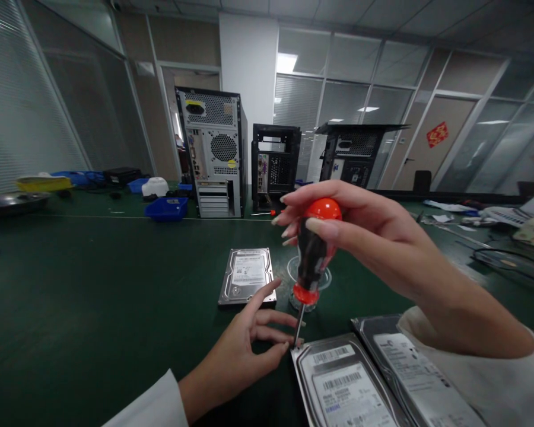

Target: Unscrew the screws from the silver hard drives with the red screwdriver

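My right hand [338, 222] is wrapped round the red and black handle of a screwdriver [310, 261]. The screwdriver stands nearly upright, its tip on the near-left corner of a silver hard drive [342, 379] with a white label. My left hand [253, 338] is beside that corner, fingers apart and index finger raised; its thumb and fingertips are close around the screwdriver's shaft. Whether they touch the drive, I cannot tell. A second hard drive [420, 370] lies against the first on its right, partly covered by my right sleeve. Another hard drive [247, 276] lies flat beyond my left hand.
A clear round container [324, 279] stands behind the screwdriver. Computer cases [218, 151], [275, 166] line the back of the green table [93, 296]. A blue bin [166, 209] sits at back left, a metal bowl [13, 201] far left, and cables [511, 258] at right.
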`<act>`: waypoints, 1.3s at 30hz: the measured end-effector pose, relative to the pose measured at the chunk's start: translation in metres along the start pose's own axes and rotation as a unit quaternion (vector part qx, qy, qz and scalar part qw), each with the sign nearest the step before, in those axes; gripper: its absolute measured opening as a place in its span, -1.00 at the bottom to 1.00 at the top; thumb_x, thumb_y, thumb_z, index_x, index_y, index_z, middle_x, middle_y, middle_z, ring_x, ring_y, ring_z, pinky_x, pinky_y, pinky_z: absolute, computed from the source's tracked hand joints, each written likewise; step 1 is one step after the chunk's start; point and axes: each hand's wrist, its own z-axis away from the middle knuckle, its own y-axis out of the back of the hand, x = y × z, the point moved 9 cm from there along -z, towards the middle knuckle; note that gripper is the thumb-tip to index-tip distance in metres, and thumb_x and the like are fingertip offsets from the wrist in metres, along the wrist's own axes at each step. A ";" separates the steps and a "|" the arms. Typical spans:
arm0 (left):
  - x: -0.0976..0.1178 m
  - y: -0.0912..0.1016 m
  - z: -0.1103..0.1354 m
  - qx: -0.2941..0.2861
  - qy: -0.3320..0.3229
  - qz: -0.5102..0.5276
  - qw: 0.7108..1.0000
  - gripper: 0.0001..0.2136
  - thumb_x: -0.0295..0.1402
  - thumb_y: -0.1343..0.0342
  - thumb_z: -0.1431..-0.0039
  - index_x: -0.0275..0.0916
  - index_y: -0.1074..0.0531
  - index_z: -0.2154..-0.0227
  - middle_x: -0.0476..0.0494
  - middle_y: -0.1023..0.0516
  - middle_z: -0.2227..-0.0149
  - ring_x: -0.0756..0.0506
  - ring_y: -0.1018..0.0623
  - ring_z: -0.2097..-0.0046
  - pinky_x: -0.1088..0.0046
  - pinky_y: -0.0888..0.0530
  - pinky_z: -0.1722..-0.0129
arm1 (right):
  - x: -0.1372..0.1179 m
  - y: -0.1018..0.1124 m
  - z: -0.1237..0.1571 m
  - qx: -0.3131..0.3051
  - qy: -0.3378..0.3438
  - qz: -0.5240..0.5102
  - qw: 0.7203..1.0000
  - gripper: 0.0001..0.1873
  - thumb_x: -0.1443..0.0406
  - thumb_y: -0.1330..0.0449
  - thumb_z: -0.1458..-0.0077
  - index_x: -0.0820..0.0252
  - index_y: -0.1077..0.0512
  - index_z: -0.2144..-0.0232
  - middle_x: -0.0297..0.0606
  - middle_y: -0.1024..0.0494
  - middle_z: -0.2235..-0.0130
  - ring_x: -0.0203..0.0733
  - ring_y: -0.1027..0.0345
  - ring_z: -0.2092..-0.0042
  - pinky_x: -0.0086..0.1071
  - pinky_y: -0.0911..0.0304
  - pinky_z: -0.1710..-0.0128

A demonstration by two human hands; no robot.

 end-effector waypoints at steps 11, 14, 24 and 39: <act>-0.002 -0.001 -0.001 -0.006 -0.003 -0.016 1.000 -0.33 -0.54 -0.11 -0.10 -0.17 0.09 -0.21 -0.22 -0.49 0.08 -0.13 -0.57 0.13 0.26 -0.43 0.03 | -0.007 -0.005 0.000 0.022 0.027 0.002 0.999 -0.84 0.30 -0.28 -0.02 0.17 -0.35 0.37 -0.35 -0.40 0.34 -0.32 -0.31 0.33 -0.49 -0.32 0.41; -0.001 -0.001 0.000 -0.005 0.002 -0.021 1.000 -0.33 -0.53 -0.11 -0.09 -0.20 0.08 -0.21 -0.24 -0.49 0.08 -0.14 -0.57 0.13 0.25 -0.44 0.04 | 0.001 -0.006 -0.002 0.014 0.010 -0.039 0.999 -0.89 0.24 -0.15 -0.15 0.16 -0.31 0.34 -0.35 -0.37 0.37 -0.34 -0.28 0.36 -0.51 -0.28 0.43; 0.006 -0.003 0.002 0.005 0.005 -0.037 0.999 -0.20 -0.48 -0.28 0.07 -0.17 0.03 -0.21 -0.21 -0.51 0.11 -0.15 -0.57 0.15 0.27 -0.47 0.07 | 0.007 -0.004 -0.002 0.018 0.008 -0.028 0.999 -0.79 0.23 -0.09 -0.20 0.13 -0.34 0.12 -0.30 -0.42 0.24 -0.31 -0.34 0.25 -0.47 -0.33 0.28; 0.013 -0.002 0.000 0.048 -0.059 -0.119 0.990 -0.37 -0.49 -0.17 -0.04 -0.15 -0.11 -0.18 -0.10 -0.58 0.22 -0.07 -0.61 0.27 0.43 -0.54 0.18 | 0.013 -0.008 -0.003 0.030 -0.001 -0.016 0.999 -0.74 0.16 -0.06 -0.21 0.08 -0.35 0.08 -0.32 -0.40 0.25 -0.28 -0.32 0.26 -0.43 -0.30 0.30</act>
